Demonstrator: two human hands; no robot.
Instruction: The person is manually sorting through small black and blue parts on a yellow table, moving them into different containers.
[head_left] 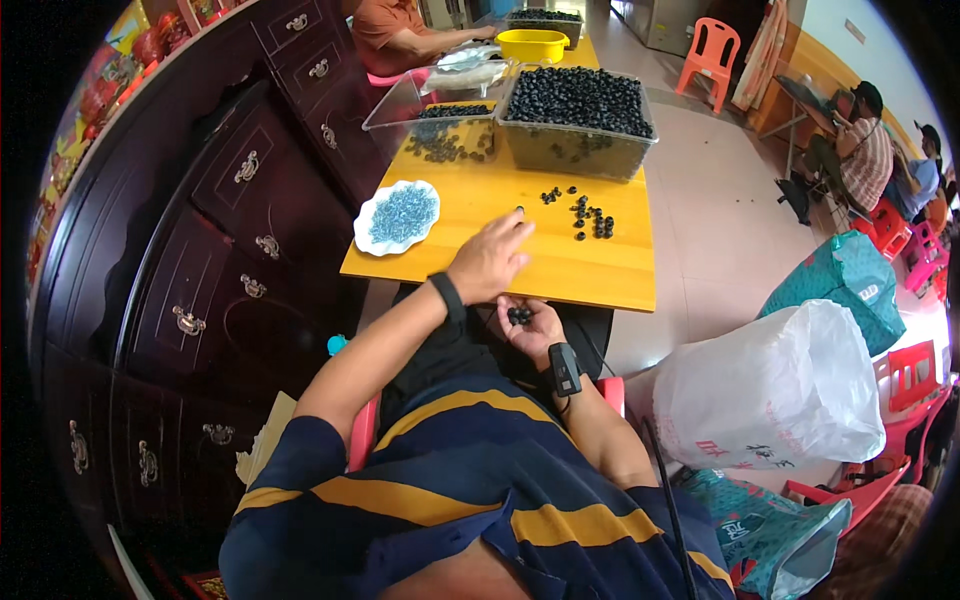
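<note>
My left hand point(490, 262) reaches over the front of the yellow table point(465, 240), fingers stretched out. A small dark piece shows at its fingertips; whether they touch it, I cannot tell. Below the table's front edge, my right hand point(538, 332) is palm up, its fingers curled around several small black round pieces point(519, 316). More loose black pieces point(598, 222) lie scattered on the table, right of my left hand. On the left, a white scalloped dish point(364, 236) holds a heap of small, clear bluish pieces point(404, 214).
Behind stands a clear bin point(575, 152) heaped with black pieces; left of it, another clear bin point(395, 115) holds fewer. A yellow basin point(531, 46) and a co-worker's arm point(440, 40) are farther back. Dark drawers point(210, 250) line the left; a white bag point(760, 390) bulges on the right.
</note>
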